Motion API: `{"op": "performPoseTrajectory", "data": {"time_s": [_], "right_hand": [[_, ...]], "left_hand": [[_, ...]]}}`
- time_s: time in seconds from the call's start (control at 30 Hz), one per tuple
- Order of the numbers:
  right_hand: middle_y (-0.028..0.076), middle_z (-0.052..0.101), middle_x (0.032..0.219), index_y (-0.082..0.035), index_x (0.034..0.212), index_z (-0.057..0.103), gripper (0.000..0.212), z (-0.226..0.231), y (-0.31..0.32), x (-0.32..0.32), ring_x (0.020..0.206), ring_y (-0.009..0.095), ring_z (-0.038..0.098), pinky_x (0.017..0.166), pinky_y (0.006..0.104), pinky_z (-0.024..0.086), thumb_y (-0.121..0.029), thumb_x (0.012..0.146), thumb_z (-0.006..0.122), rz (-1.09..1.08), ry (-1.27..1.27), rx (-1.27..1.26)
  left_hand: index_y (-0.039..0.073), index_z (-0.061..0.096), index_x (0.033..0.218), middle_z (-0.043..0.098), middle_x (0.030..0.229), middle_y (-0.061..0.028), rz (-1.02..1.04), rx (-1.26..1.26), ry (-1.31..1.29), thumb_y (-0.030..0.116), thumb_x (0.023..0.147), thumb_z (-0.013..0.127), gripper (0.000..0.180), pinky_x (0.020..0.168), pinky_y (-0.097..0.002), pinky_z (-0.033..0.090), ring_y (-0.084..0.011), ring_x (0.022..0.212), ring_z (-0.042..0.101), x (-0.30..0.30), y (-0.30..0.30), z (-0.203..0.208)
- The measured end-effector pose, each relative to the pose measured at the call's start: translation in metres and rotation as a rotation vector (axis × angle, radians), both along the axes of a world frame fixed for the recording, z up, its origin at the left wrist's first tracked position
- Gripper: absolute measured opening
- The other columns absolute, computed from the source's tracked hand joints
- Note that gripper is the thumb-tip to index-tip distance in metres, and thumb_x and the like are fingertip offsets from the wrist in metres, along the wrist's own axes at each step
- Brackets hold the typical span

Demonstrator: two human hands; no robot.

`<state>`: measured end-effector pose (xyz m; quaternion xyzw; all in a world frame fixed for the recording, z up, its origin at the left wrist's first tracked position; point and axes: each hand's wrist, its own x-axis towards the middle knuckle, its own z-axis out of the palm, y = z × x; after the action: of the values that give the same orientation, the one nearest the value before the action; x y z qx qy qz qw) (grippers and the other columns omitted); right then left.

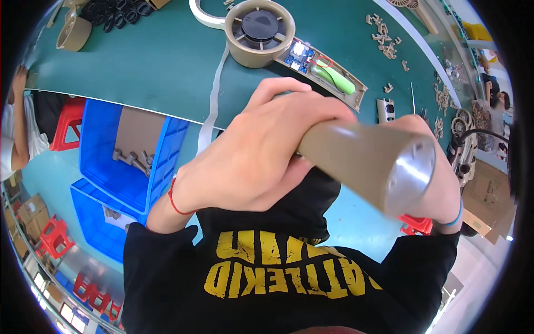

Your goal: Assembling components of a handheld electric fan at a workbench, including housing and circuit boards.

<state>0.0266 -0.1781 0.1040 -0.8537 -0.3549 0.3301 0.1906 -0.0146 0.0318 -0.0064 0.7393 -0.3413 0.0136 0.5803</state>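
Both my hands are raised before my chest around a tan tapered tube [356, 158] with a shiny metallic round end. My left hand [245, 147] wraps its narrower part, fingers curled and thumb below. Behind the wide end is my right hand [439, 186], knuckles bent against the tube and most fingers hidden. Just beyond, on the green table, lies a round tan fan housing [258, 58] with a dark hub. Its opened handle shell [361, 92] holds a blue circuit board [298, 54], a green battery cell [335, 78] and thin wires.
White tape [213, 94] hangs over the edge of the green table [150, 67]. Small tan parts [384, 39] lie scattered right; black rings [114, 14] are heaped far left. Blue crates [100, 139] with parts stand lower left, near red stools [69, 125]. Another person's arm [21, 122] shows left.
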Motion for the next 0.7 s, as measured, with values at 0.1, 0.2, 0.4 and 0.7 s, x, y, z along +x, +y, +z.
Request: {"op": "performPoseTrajectory", "data": {"time_s": [0.1,0.2,0.4,0.7], "right_hand": [[0.012,0.063,0.072,-0.004,0.096,0.066,0.023,-0.019,0.001,0.001,0.063,0.03,0.062,0.058,0.0346,0.047,-0.012,0.075,0.07,0.078,-0.106,0.154],[0.013,0.061,0.068,-0.006,0.096,0.066,0.013,-0.027,-0.006,0.0,0.06,0.031,0.061,0.052,0.0374,0.044,-0.014,0.086,0.065,0.071,-0.257,0.256],[0.008,0.068,0.089,-0.003,0.11,0.065,0.019,-0.037,-0.05,-0.025,0.062,0.015,0.057,0.058,0.0266,0.044,-0.01,0.096,0.055,-0.353,-0.143,0.386],[0.006,0.059,0.077,-0.005,0.126,0.057,0.03,-0.087,-0.103,-0.03,0.064,0.012,0.049,0.058,0.0276,0.042,-0.011,0.098,0.053,-0.991,-0.415,0.386]], "left_hand": [[0.0,0.05,0.125,0.061,0.114,-0.0143,0.089,-0.104,-0.118,-0.007,0.073,0.063,0.055,0.1,-0.0425,0.039,-0.0346,0.099,0.061,-0.003,-0.002,-0.008],[-0.001,0.049,0.126,0.06,0.117,-0.0164,0.111,0.139,-0.209,-0.004,0.077,0.066,0.053,0.097,-0.0423,0.043,-0.0395,0.102,0.058,-0.001,0.002,0.001],[0.001,0.051,0.125,0.064,0.113,-0.0158,0.134,-0.047,0.055,-0.012,0.078,0.058,0.049,0.102,-0.0431,0.042,-0.0287,0.105,0.063,-0.014,0.001,-0.011],[0.001,0.053,0.121,0.061,0.107,-0.0164,0.096,0.081,0.062,-0.01,0.08,0.059,0.043,0.1,-0.0427,0.043,-0.0339,0.107,0.06,-0.008,0.004,-0.008]]}}
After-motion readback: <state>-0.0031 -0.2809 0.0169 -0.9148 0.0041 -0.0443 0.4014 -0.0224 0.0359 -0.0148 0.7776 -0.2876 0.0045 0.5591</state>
